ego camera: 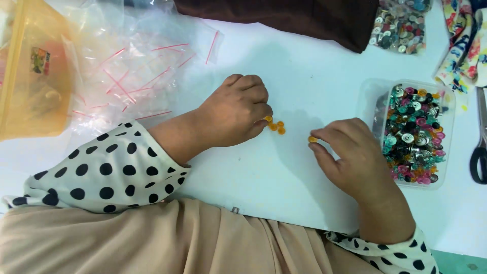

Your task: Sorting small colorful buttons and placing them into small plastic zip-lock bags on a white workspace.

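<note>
A small round orange button (312, 139), smooth and glossy, is pinched between thumb and forefinger of the right hand (350, 157), whose other fingers are curled narrow above the white table (284, 187). The left hand (236, 111) is loosely closed, its fingertips touching a little cluster of orange buttons (276, 126) that lies on the table between the two hands, just left of the held one.

To the right of the right hand, a clear rectangular plastic tray (368, 101) is filled with mixed buttons (413, 134), shiny and round, in green, pink, black, silver and orange. Farther off, a clear bag of duller buttons (401, 25) is seen at the far edge. A heap of thin, crinkled transparent zip bags (132, 71) with red seal strips is spread at the far left, beside a translucent yellow plastic tub (30, 76) bearing a small coloured sticker on its wall. Dark brown cloth (284, 18) is laid at the far side, floral fabric (461, 45) and black-handled scissors (479, 147) at the right edge.
</note>
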